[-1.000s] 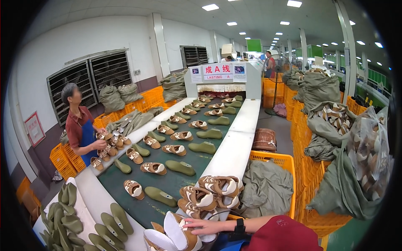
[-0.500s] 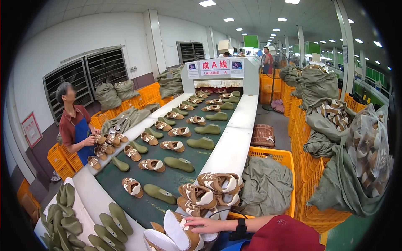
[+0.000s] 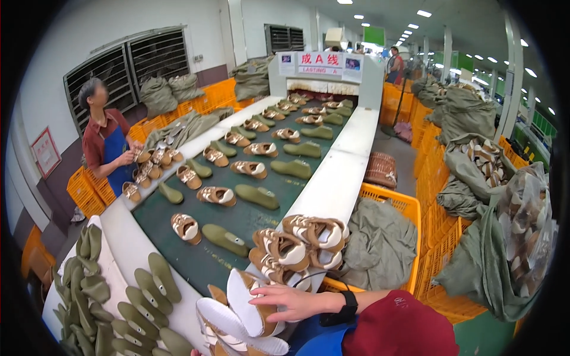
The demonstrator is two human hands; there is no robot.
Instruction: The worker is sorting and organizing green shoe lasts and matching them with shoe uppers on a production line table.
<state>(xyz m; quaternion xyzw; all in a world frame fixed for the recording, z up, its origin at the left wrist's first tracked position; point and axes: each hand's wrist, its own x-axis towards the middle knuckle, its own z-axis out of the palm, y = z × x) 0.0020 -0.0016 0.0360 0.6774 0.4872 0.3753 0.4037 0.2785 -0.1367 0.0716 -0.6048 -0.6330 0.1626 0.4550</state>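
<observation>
My right hand (image 3: pixel 286 301) lies with fingers stretched and spread over a brown and white shoe upper (image 3: pixel 249 305) with a white underside. That upper leans in a stack of similar shoe uppers (image 3: pixel 222 317) at the near edge. A fingertip of my left hand (image 3: pixel 195 353) barely shows at the lower rim; the rest is out of sight. Just beyond my right hand, several sneaker uppers (image 3: pixel 285 246) are piled on the white ledge. Green shoe lasts (image 3: pixel 222 238) and brown-white shoes (image 3: pixel 186 228) stand in rows on the dark green conveyor belt (image 3: pixel 157 222).
Loose green lasts (image 3: pixel 139 314) fill the near left. A co-worker (image 3: pixel 107 136) handles shoes across the belt. The belt meets a white machine housing (image 3: pixel 273 77). On the right are an orange crate (image 3: pixel 415 222) with grey cloth and a plastic bag of shoe parts (image 3: pixel 525 219).
The view has tilted down and turned slightly left, so the scene sits higher and farther right at the back. My right hand stays on the upper. A left fingertip now shows at the bottom.
</observation>
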